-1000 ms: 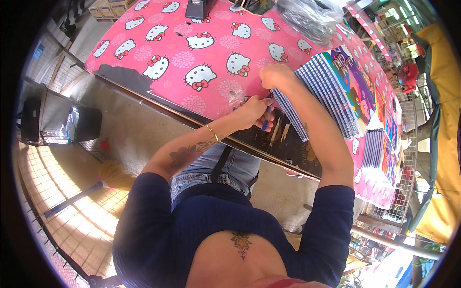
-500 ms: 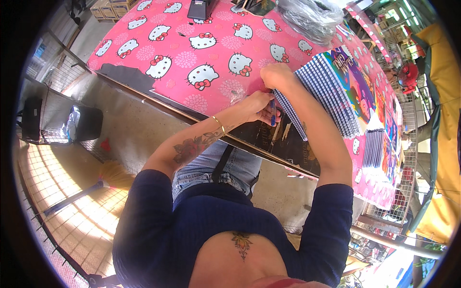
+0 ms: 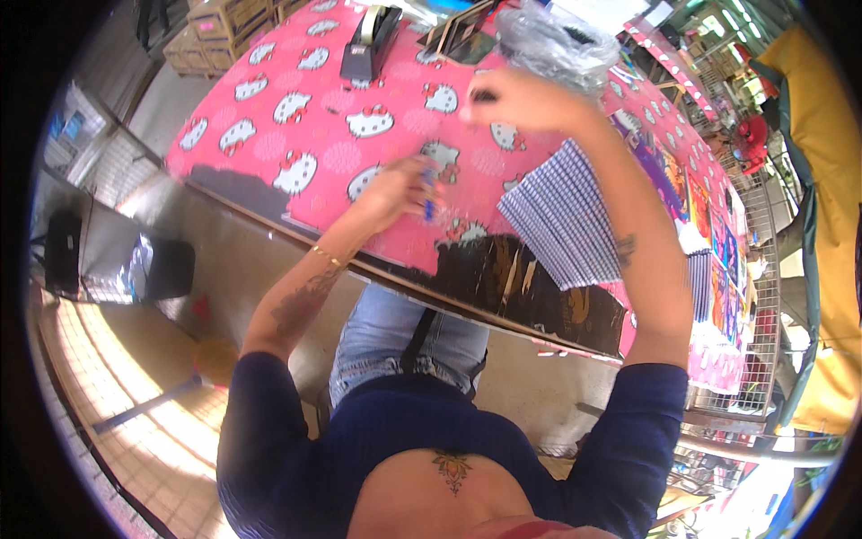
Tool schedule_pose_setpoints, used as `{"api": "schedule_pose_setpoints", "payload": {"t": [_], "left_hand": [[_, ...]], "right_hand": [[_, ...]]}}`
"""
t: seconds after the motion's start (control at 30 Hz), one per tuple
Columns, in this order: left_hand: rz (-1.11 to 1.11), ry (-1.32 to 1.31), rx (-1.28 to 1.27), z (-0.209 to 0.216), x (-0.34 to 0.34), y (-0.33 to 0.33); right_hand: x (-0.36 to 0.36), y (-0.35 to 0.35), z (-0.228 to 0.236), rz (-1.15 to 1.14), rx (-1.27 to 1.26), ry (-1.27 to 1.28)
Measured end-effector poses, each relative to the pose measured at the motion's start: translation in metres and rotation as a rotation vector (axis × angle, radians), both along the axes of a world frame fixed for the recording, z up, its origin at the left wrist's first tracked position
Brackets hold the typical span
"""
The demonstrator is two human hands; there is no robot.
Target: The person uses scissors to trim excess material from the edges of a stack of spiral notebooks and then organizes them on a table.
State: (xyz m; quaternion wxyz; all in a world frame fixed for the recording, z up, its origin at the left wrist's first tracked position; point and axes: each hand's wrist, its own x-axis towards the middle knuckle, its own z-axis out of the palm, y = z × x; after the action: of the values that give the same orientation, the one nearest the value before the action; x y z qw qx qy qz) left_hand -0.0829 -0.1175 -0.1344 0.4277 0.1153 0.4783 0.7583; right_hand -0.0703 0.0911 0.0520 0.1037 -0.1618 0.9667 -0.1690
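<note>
My left hand (image 3: 392, 195) is raised over the near part of the table, its fingers closed on a slim blue pen-like thing (image 3: 428, 199); motion blurs both. Farther out and to the right, my right hand (image 3: 521, 101) hovers above the pink table cover, its fingers curled around a small dark thing that is too blurred to name. Below my right forearm lies a stack of spiral-bound notebooks (image 3: 558, 216) with blue-and-white coiled edges. The forearm hides part of their colourful covers.
A black tape dispenser (image 3: 370, 45) stands at the far side of the pink-covered table (image 3: 337, 153). Clear plastic wrapping (image 3: 557, 49) is heaped beyond my right hand. More notebooks (image 3: 702, 278) lie at the right. A broom (image 3: 153, 402) and black chair (image 3: 166, 268) are at left.
My hands were together beside the notebook stack. Now they are apart: the left has moved left with the blue thing, the right up and away toward the plastic wrapping.
</note>
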Motion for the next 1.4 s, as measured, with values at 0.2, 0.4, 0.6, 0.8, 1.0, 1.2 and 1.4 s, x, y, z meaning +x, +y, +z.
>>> {"api": "schedule_pose_setpoints", "payload": {"t": [0.2, 0.4, 0.6, 0.8, 1.0, 1.2, 1.4], "left_hand": [[0.538, 0.223, -0.057, -0.033, -0.070, -0.029], [0.601, 0.562, -0.273, -0.028, -0.055, -0.018], [0.600, 0.520, -0.323, -0.024, -0.055, -0.021], [0.564, 0.530, -0.265, -0.018, -0.058, -0.003], [0.644, 0.500, -0.245, -0.033, -0.061, -0.022], [0.059, 0.583, -0.003, 0.048, 0.014, 0.034], [-0.133, 0.222, 0.133, 0.096, 0.065, 0.058]], "right_hand": [[-0.043, 0.117, 0.100, -0.610, -0.979, 0.183], [-0.115, 0.260, 0.032, -1.121, -1.733, 0.343], [-0.154, 0.271, 0.027, -1.069, -1.865, 0.474], [-0.125, 0.328, 0.039, -1.131, -1.873, 0.439], [-0.049, 0.233, 0.084, -0.713, -0.661, 0.234], [0.079, 0.098, 0.078, -0.196, -0.038, 0.101], [0.111, 0.079, 0.026, 0.022, 0.099, 0.217]]}}
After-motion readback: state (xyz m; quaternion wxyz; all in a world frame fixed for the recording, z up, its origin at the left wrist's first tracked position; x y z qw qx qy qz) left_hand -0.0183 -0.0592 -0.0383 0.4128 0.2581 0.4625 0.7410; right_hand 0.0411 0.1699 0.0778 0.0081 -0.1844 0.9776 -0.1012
